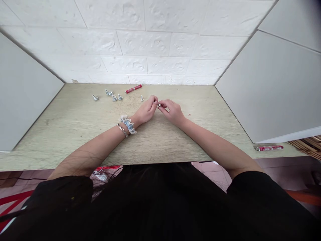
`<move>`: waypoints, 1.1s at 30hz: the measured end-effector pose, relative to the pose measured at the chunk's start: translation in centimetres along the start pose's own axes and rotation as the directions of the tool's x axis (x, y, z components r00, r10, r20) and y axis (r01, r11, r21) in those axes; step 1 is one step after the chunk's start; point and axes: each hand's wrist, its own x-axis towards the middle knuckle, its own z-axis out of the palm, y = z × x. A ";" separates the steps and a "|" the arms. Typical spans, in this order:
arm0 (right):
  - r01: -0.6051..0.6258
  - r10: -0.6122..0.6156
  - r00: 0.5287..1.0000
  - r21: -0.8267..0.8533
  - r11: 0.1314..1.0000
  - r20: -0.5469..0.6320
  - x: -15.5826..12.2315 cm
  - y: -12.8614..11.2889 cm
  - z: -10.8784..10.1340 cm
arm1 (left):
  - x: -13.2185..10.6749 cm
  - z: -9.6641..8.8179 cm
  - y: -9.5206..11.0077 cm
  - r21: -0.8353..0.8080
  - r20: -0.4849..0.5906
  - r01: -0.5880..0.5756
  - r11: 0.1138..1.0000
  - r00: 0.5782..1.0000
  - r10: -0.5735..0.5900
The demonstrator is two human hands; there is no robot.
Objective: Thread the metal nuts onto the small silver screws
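In the middle of the table, my left hand [147, 109] and my right hand [173, 112] meet at the fingertips. Between them shows a small silver fastener [158, 105], pinched from both sides; fingers cover most of it, so its exact kind is unclear. A single bolt [142, 98] stands upright just beyond my left hand. Farther left are several more silver bolts: one bolt [95, 97] lies apart, a pair [109, 92] sits farther back, and two others [117, 97] are close together. A blue scrunchie [128, 124] and a chain bracelet [122, 130] circle my left wrist.
A red marker-like tube [133, 88] lies near the white brick-patterned wall [145, 43]. Another red tube [269, 148] rests at the right front edge, near a woven item [307, 147]. White panels [22, 90] flank the wooden table [155, 147] on both sides.
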 end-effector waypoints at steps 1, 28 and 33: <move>-0.004 0.004 1.000 -0.005 1.000 -0.001 0.0 -0.1 0.0 | 0.0 0.0 0.0 -0.001 -0.005 0.001 1.000 1.000 -0.001; -0.061 0.087 0.977 -0.132 0.989 0.194 0.2 -0.6 -0.2 | -0.1 0.1 -0.1 0.027 -0.014 -0.025 0.999 1.000 0.026; -0.056 0.096 0.974 -0.190 0.980 0.206 0.2 -0.3 0.2 | 0.0 0.0 0.0 0.072 0.017 -0.023 0.997 1.000 0.022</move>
